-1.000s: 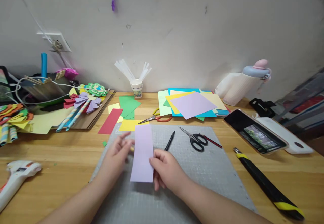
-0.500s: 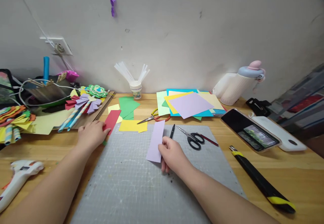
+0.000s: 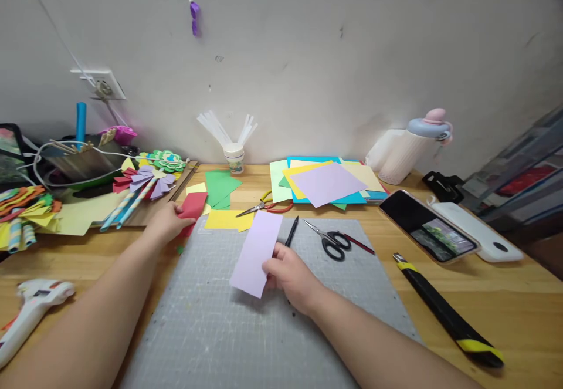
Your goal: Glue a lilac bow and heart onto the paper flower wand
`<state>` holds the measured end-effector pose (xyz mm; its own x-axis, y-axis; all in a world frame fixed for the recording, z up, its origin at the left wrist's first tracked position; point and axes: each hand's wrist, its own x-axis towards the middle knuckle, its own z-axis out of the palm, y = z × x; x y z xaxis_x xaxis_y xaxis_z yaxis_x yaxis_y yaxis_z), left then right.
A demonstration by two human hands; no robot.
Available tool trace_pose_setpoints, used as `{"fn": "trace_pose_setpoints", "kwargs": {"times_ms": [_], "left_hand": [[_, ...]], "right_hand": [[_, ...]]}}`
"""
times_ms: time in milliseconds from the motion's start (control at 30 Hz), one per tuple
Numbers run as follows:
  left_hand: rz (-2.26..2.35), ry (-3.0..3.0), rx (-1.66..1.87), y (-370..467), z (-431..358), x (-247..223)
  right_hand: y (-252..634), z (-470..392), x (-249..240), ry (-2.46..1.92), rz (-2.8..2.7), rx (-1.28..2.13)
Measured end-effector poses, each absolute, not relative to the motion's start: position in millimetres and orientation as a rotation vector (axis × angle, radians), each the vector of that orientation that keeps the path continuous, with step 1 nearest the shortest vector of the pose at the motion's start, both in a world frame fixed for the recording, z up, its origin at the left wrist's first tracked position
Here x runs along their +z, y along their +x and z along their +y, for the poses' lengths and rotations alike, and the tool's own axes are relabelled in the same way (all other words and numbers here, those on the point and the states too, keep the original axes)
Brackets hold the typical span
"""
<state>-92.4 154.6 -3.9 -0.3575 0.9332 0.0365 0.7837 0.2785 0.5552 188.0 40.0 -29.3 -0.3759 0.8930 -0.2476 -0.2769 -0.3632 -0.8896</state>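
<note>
Paper in lilac (image 3: pixel 257 254), over the mat (image 3: pixel 220 336), is pinched by the right hand (image 3: pixel 290 274); farther left, the left hand (image 3: pixel 165 225) touches red paper (image 3: pixel 194 203) (whether clamped, I cannot tell).

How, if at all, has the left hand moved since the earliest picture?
Yes, the left hand moved left, from over the grey cutting mat to the red paper.

A phone (image 3: pixel 428 225) (screen lit) lies near a bottle (image 3: pixel 407 155).
</note>
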Motion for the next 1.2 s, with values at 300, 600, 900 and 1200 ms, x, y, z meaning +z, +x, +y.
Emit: {"fn": "trace_pose_setpoints", "kwargs": {"times_ms": [300, 600, 900, 1200], "left_hand": [[1.476, 1.641, 0.695, 14.1, 54.8, 3.7], [1.741, 2.157, 0.538, 18.1, 110.2, -5.9], [1.826, 2.397, 0.206, 47.6, 211.5, -26.9], [2.294, 1.872, 0.487, -2.3, 253.6, -21.9]], "right_hand": [[191.1, 40.6, -31.8, -0.914, -0.842, 2.0], [176.4, 37.7, -38.1, -1.264, -0.967, 1.796], [175.2, 34.1, -58.7, -1.279, -1.216, 1.629], [175.8, 37.0, -54.2, -1.293, -1.245, 1.664]]}}
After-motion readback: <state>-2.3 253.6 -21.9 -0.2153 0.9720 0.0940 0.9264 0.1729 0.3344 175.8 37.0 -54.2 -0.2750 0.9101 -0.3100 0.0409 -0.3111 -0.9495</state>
